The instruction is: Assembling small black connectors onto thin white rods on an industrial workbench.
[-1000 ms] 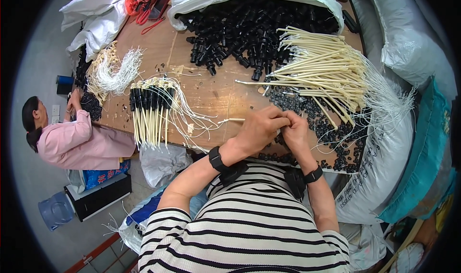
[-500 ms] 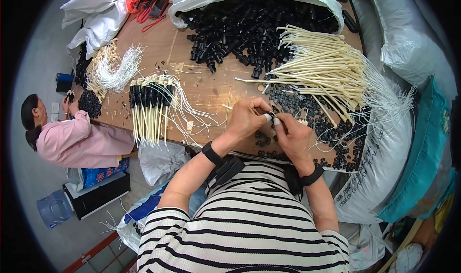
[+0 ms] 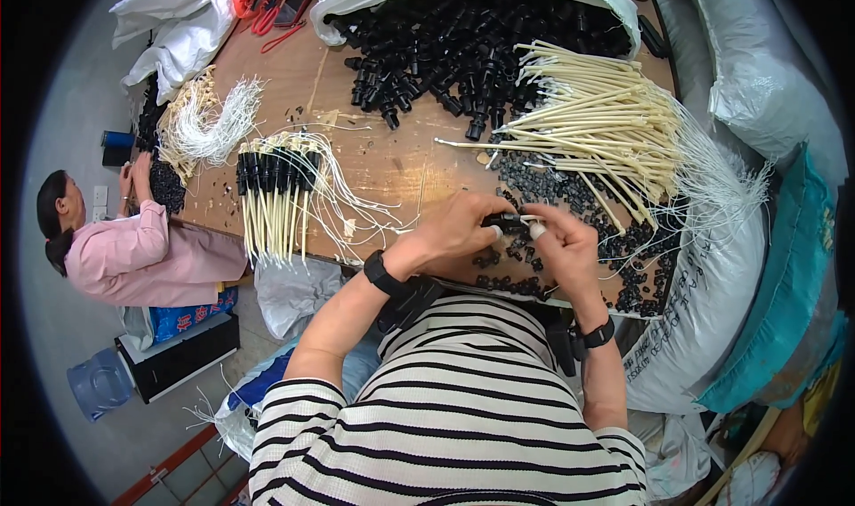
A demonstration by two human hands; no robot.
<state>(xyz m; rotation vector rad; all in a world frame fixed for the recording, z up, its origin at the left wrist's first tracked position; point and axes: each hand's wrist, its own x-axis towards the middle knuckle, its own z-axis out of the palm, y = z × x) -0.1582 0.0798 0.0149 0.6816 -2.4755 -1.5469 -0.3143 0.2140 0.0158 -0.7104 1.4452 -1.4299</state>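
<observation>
My left hand (image 3: 452,230) is closed around a black plastic fitting (image 3: 508,220), held lengthwise between thumb and fingers above the table's near edge. At the fitting's right end, my right hand (image 3: 568,249) pinches a thin pale piece (image 3: 530,217), most of it hidden by the fingers. Both thumbs have white wrapping on them. Under and beside the hands lie many small black parts (image 3: 552,176). To the left, a row of black fittings with cream rods (image 3: 274,190) and white strings lies together.
A big heap of black fittings (image 3: 463,52) spills from a white sack at the back. Cream rods with white strings (image 3: 597,132) are piled at right, beside stuffed white sacks (image 3: 712,301). At far left, another person in pink (image 3: 151,252) sits at the table.
My right hand has shifted slightly right and down, away from the left. The black fitting now shows between the hands, with the pale piece at its end. The other person's hands have come together.
</observation>
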